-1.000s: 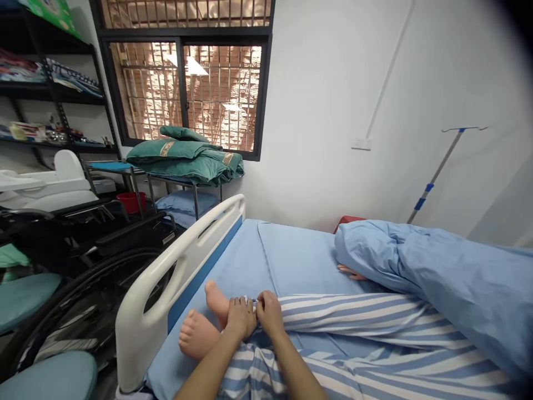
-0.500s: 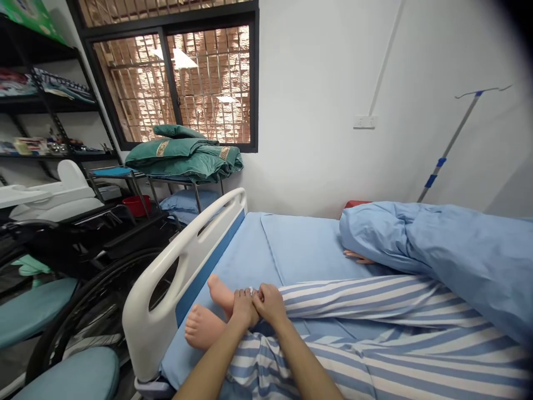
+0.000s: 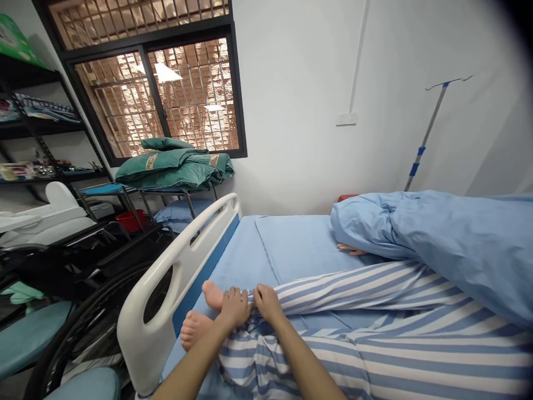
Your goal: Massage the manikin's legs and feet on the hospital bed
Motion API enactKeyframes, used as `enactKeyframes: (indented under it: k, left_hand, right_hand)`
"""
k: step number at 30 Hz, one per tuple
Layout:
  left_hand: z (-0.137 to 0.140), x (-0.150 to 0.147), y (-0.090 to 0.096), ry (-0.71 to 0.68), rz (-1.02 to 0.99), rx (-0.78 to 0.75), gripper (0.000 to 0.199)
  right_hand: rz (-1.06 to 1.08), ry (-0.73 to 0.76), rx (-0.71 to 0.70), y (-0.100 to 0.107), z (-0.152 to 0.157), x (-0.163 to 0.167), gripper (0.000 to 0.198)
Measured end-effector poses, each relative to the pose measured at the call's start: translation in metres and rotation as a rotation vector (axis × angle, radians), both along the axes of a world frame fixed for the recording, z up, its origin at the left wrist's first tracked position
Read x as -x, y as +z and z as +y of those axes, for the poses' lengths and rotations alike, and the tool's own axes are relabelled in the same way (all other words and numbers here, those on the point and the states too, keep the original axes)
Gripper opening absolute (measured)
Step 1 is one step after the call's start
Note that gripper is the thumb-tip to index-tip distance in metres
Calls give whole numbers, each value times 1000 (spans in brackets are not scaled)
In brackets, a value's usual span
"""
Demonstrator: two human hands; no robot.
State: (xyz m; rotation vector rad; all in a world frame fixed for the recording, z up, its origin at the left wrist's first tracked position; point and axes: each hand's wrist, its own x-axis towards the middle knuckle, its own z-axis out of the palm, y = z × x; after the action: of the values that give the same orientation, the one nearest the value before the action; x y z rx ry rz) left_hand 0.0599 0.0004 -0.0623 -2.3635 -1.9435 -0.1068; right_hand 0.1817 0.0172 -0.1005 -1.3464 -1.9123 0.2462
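Observation:
A manikin in blue-and-white striped trousers [image 3: 333, 291] lies on the bed, its two bare feet pointing left. My left hand [image 3: 236, 306] is wrapped over the ankle of the far foot [image 3: 212, 294], at the trouser cuff. Just to its right, my right hand [image 3: 266, 303] grips the fabric of the same trouser leg, fingers curled in. The near foot [image 3: 195, 329] rests beside my left forearm. Some of the cuff is hidden under my hands.
A white bed-end board [image 3: 166, 278] stands left of the feet, with a wheelchair [image 3: 95, 278] beyond it. A blue quilt [image 3: 416, 222] covers the manikin's upper part. Green folded bedding [image 3: 175, 169] lies below the window. A drip pole [image 3: 425, 139] stands at the back right.
My hands have come slightly apart, the left shifting left over the ankle. The right stays on the trouser leg. The view has turned a little to the right.

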Motion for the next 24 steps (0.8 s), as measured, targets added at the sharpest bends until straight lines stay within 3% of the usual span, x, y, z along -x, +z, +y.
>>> enactKeyframes:
  k: [5,8,11,14,17,24]
  left_hand:
    - [23,-20,28,161,-571,-275,29]
    - [28,-39,20,259,-887,-306,31]
    - [28,-49,1,221,-1039,-266,34]
    - [29,-48,-10,183,-1091,-251,35]
    - [30,-45,-17,231,-1082,-252,38]
    - [24,-47,-42,276,-684,-189,40]
  right_hand:
    - [228,-9,65,0,3,-2,28]
    - [377,-19,110,-2,7,-4,29]
    - [469,-38,126,-3,10,-6,30]
    - [497,-47,135,0,11,-6,33]
    - [487,-57,129,1,10,-4,36]
    - [441,-88,138,1,10,-1,37]
